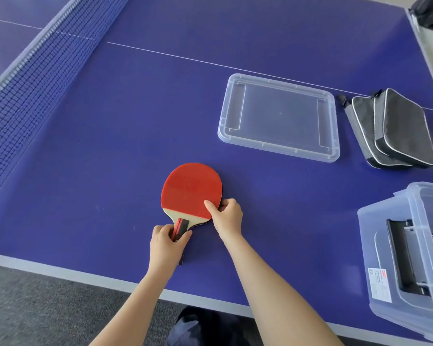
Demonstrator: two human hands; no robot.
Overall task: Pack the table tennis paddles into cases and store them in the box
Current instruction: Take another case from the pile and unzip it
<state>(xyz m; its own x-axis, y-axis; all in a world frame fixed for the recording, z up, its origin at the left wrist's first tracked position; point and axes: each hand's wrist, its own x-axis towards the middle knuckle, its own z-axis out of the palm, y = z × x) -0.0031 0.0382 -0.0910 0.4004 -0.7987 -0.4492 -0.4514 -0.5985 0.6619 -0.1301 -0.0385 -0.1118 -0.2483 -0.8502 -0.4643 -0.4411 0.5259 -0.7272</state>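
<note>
Head-worn view, steeply down onto table [135,108]

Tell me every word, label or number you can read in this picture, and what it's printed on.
No text here is sharp enough to quote.
On the white sticker stuck to the clear storage box: printed lines and a red mark, too small and blurred to read.
On the red paddle: faint marks in the rubber, not legible.
On the black cases: no lettering visible.

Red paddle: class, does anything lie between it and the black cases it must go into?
The clear lid lies flat on the table, its near edge between the red paddle and the black cases. It is low; a lifted paddle should clear it.
</note>
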